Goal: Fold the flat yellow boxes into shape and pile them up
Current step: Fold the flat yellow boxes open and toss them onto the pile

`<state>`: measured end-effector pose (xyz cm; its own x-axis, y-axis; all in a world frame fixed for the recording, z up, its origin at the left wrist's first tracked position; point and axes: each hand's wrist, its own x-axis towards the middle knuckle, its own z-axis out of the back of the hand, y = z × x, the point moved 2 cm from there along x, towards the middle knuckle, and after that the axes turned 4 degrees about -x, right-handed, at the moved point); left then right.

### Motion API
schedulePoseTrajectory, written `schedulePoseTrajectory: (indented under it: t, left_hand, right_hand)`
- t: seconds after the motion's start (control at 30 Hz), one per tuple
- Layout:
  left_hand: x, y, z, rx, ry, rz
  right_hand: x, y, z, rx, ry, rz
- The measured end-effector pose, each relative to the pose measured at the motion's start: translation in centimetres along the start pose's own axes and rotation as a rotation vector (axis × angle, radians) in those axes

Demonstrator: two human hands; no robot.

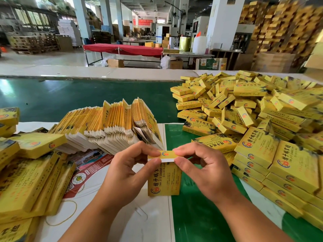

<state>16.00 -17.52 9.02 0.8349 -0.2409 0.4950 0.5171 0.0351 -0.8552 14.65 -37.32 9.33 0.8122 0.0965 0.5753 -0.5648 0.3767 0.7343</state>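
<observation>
I hold one yellow box (164,180) upright between both hands at the centre bottom, its top flap bent over with a white tab showing. My left hand (129,170) pinches the flap's left end, and my right hand (201,170) pinches its right end. Just behind my hands, a thick row of flat yellow boxes (111,124) stands on edge. A large heap of folded yellow boxes (248,110) covers the table on the right.
More yellow boxes (31,172) lie stacked at the left. A printed leaflet (87,165) and rubber bands (70,212) rest on the white sheet under my arms. The green table surface (70,98) stretches behind. A red-covered table (122,49) stands far back.
</observation>
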Motion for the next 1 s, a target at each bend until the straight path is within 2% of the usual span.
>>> schedulePoseTrajectory:
  t: [0.37,0.47,0.6,0.7,0.83,1.0]
  left_hand:
    - [0.1,0.4,0.0,0.022,0.002,0.067]
    - [0.1,0.5,-0.4,0.02,-0.08,0.09]
    - [-0.5,0.7,-1.7,0.174,-0.235,0.184]
    - [-1.2,0.3,-3.3,0.36,-0.202,0.139]
    - [-2.0,0.0,-4.9,0.384,-0.098,0.095]
    - [-1.9,0.2,-4.9,0.489,-0.117,0.077]
  right_hand:
    - [0.2,0.3,-0.3,-0.092,-0.006,0.017]
    - [0.1,0.4,-0.4,-0.144,-0.012,0.06]
    - [0.1,0.6,-0.4,-0.18,-0.061,0.097]
    - [0.1,0.9,-0.5,-0.181,-0.098,0.09]
    - [-0.2,1.5,-0.9,-0.152,-0.131,0.041]
    - [-0.2,2.1,-1.2,-0.183,-0.147,0.039]
